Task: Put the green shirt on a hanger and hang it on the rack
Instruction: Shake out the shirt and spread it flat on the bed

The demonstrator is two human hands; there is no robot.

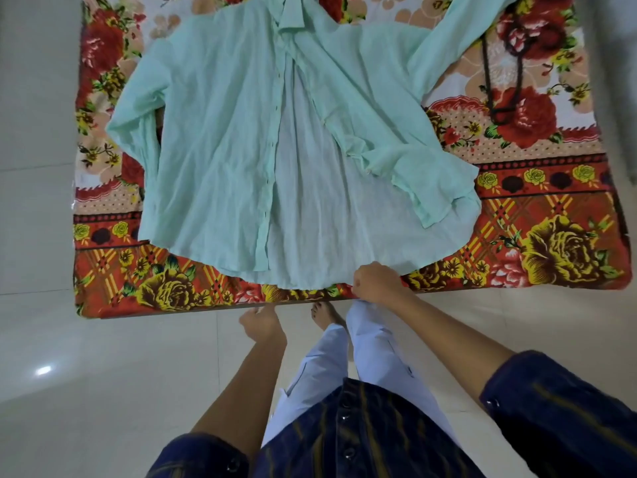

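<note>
Green shirt (220,139): one, spread flat on the bed (537,270), front open, collar at the far end, hem toward the person. Left front panel lies flat with its row of buttons down the edge; right panel is folded back, showing the paler inside of the back. Left sleeve is folded in along the shirt's left side; right sleeve runs out to the far right corner, and a cuffed end lies bunched on the right panel.

Right hand (374,282): fingers curled, at the hem on the right side, at the near bed edge. Looks like it pinches the hem cloth, but the fingertips are hidden under the hand, so the grip itself can't be confirmed.

Left hand (263,324): just off the near bed edge, below the hem, not touching the shirt. Fingers loosely curled, holding nothing.

Bedsheet: floral print, red and yellow roses, checked border along the near side. No readable writing or labels anywhere.

Hanger (501,69): one dark hanger, lying on the sheet at the far right, just beside the right sleeve, apart from both hands.

Person: dark blue striped shirt with buttons, sleeves rolled, pale trousers, one bare foot (324,313) visible at the bed edge between the hands. Floor (103,374) is pale glossy tile.
</note>
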